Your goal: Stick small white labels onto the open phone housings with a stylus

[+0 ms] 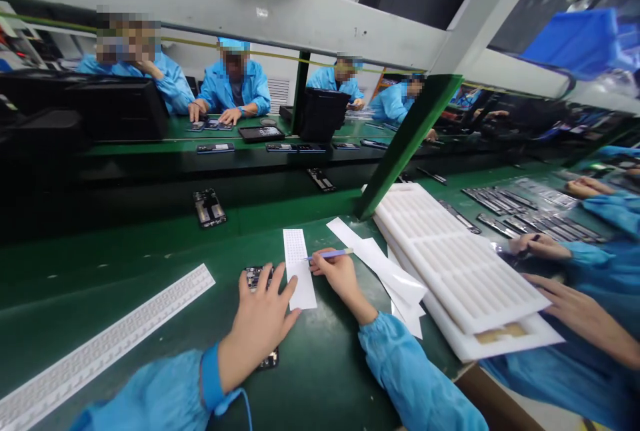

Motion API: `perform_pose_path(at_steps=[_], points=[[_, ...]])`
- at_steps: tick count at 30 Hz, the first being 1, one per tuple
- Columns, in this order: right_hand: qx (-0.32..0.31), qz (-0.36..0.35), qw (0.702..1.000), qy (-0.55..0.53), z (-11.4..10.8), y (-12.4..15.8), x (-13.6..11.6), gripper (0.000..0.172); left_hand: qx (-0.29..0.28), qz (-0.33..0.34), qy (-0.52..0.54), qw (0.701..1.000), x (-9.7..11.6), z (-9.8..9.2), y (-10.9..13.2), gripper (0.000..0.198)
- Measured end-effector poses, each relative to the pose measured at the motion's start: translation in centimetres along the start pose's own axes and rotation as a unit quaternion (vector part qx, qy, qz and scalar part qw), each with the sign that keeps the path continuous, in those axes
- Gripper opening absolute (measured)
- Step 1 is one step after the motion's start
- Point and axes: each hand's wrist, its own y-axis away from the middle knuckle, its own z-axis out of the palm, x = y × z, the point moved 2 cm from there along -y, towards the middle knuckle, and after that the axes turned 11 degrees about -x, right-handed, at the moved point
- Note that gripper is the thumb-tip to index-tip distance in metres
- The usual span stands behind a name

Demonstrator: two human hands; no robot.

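My left hand [260, 321] lies over an opened phone body [254, 276] on the green table, fingers spread and pressing on it; its thumb rests on a narrow white sticker sheet [299, 268]. My right hand [339, 274] pinches blue tweezers [330, 254] whose tip touches the upper part of that sheet. Both arms wear blue sleeves, and a blue wrist strap sits on the left one.
A long white strip [110, 344] lies at the left. Loose white backing papers [385, 264] and stacked white foam trays [460, 271] sit to the right. A neighbour's hands [575, 311] work at the right. More phone bodies [209, 207] lie beyond; several workers sit opposite.
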Motion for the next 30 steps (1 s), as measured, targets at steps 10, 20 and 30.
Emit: perform_pose_path(at_steps=[10,20,30], points=[[0.011,0.008,1.000,0.009,-0.1,-0.3,0.5,0.029,0.013,0.099,0.107,0.989,-1.2,3.0,-3.4,0.033],[-0.002,0.002,1.000,0.001,-0.2,-0.3,1.3,0.030,0.004,0.096,0.116,0.989,-1.1,3.0,-3.5,0.033],[-0.005,0.010,0.999,-0.038,-0.2,-0.2,0.7,0.035,0.008,0.097,0.120,0.988,-1.3,3.2,-3.4,0.032]])
